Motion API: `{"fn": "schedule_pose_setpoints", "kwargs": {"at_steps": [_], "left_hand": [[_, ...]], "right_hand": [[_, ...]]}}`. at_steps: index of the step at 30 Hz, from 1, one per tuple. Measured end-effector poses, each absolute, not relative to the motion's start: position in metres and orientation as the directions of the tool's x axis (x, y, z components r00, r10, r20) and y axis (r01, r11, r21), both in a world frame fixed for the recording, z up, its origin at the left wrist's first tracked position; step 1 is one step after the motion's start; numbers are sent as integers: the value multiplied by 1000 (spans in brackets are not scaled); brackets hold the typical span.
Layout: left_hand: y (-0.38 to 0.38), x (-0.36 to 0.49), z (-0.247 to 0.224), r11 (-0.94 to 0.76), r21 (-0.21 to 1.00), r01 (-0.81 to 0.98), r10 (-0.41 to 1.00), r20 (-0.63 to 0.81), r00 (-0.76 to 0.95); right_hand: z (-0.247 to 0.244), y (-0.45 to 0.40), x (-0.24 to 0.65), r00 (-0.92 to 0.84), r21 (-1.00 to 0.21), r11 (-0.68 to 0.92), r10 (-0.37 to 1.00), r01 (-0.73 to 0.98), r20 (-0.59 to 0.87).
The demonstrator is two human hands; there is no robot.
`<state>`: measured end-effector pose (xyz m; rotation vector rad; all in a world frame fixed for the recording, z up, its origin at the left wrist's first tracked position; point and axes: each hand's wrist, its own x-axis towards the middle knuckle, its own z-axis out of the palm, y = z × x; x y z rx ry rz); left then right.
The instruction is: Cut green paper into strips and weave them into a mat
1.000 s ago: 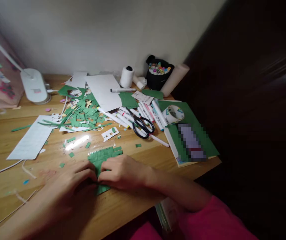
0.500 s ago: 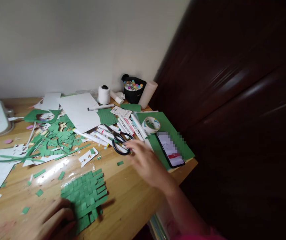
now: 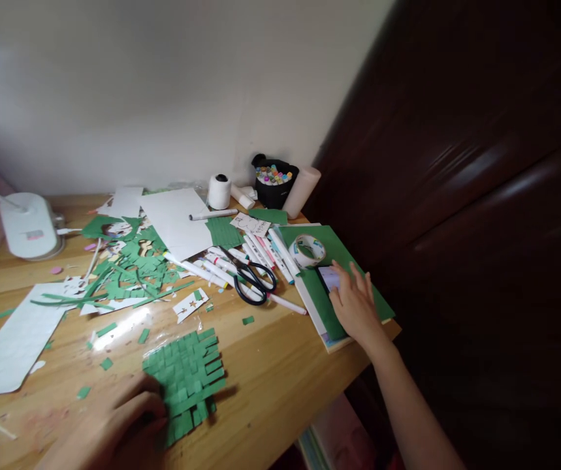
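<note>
A mat of woven green paper strips lies on the wooden table, with loose strip ends along its right side. My left hand is at its left edge, fingers bent and closed on the paper; the fingertips are partly hidden. Over at the right, my right hand rests on a phone with its fingers spread, covering most of the screen. Under the phone is a sheet of green paper. Black-handled scissors lie across several markers, left of a roll of tape.
Green paper scraps are heaped at the left beside white sheets. Behind stand a thread spool and a black marker holder. A white lamp base is at far left. Dark panelling borders the table's right side.
My right hand has moved right, from the scissors' handles to the phone. My left hand stays at the woven mat. The view has turned slightly left.
</note>
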<state>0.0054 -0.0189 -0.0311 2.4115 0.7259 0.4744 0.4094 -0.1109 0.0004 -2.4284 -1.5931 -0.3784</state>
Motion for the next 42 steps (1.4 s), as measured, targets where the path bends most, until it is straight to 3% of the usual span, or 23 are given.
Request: {"fn": "schedule_pose_setpoints", "kwargs": {"at_steps": [2, 5, 7, 9, 14, 18, 23, 26, 34, 42], "left_hand": [[-17, 5, -31, -671, 642, 372, 575, 133, 807], [-17, 6, -30, -669, 666, 330, 561, 163, 811], [-18, 6, -25, -672, 669, 317, 544, 156, 825], [-19, 6, -17, -639, 678, 363, 556, 82, 827], [-19, 5, -4, -546, 722, 425, 576, -45, 816], [-16, 3, -6, -525, 733, 433, 579, -66, 813], [-17, 3, -4, -506, 759, 410, 568, -65, 820], [-19, 4, 1, -518, 714, 470, 597, -92, 797], [-17, -2, 7, -524, 668, 529, 601, -150, 785], [-13, -5, 7, -495, 691, 527, 576, -193, 795]], "right_hand": [[12, -111, 391, 318, -133, -289, 865, 948, 388], [29, -107, 344, 86, -298, -32, 981, 954, 172], [38, -100, 308, -193, -311, 181, 981, 933, -7], [41, -90, 274, -377, -308, 341, 924, 888, -64], [36, -62, 228, -575, -230, 534, 797, 814, -183], [29, -53, 225, -626, -282, 563, 738, 777, -250], [26, -51, 241, -645, -568, 404, 694, 717, -320], [26, -48, 246, -647, -654, 333, 692, 679, -319], [19, -47, 233, -729, -779, 365, 664, 509, -165], [7, -50, 226, -700, -764, 388, 704, 516, -116]]}}
